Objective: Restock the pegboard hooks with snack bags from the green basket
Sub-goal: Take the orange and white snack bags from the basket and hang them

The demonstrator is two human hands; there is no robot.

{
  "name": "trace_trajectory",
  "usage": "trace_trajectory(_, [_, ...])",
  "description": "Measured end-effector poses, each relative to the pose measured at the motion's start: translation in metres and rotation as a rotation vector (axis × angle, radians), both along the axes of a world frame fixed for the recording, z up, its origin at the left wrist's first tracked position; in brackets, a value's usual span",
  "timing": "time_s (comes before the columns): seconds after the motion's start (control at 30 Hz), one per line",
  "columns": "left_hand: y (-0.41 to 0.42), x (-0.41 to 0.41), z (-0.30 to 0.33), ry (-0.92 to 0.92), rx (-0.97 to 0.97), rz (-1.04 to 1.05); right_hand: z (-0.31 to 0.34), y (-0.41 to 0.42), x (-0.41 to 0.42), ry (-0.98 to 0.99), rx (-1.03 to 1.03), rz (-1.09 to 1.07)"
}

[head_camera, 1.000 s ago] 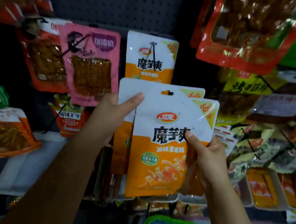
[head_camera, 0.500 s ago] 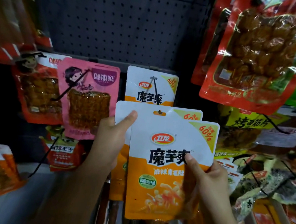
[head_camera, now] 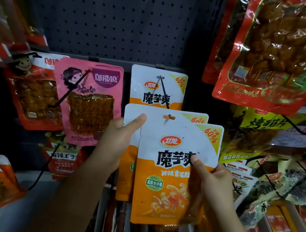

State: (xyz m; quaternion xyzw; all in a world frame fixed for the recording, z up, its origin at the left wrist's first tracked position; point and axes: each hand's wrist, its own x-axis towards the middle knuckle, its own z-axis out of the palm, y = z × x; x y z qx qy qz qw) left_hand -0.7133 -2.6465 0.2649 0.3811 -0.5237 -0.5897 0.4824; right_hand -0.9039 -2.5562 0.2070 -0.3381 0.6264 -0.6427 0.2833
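Snack bag (head_camera: 170,178), white top w/ orange bottom, pinched by right hand (head_camera: 215,183); left hand (head_camera: 116,140) grips rear bag (head_camera: 129,152).

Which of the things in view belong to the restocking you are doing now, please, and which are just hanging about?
Job in hand:
- front orange bag, gripped by right hand
- rear orange bag, held by left hand, hook tip at its hole
- hook
- hung orange bag
- pegboard

Just about:
- pink bag
- big red bag
- trays
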Motion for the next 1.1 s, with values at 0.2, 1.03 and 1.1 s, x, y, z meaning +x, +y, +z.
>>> trace_trajectory(0.2, [-0.035, 0.001, 0.001, -0.056, -0.015, 0.012, 0.006, -0.029, -0.003, 0.050, 0.028, -0.046])
trace_trajectory(1.03, [-0.186, -0.055, 0.009, -0.307, -0.056, 0.390, 0.017, -0.192, -0.022, 0.139, 0.201, -0.273])
trace_trajectory(1.1, [-0.185, -0.056, 0.008, -0.309, -0.057, 0.385, 0.013, -0.183, -0.021, 0.138, 0.196, -0.263])
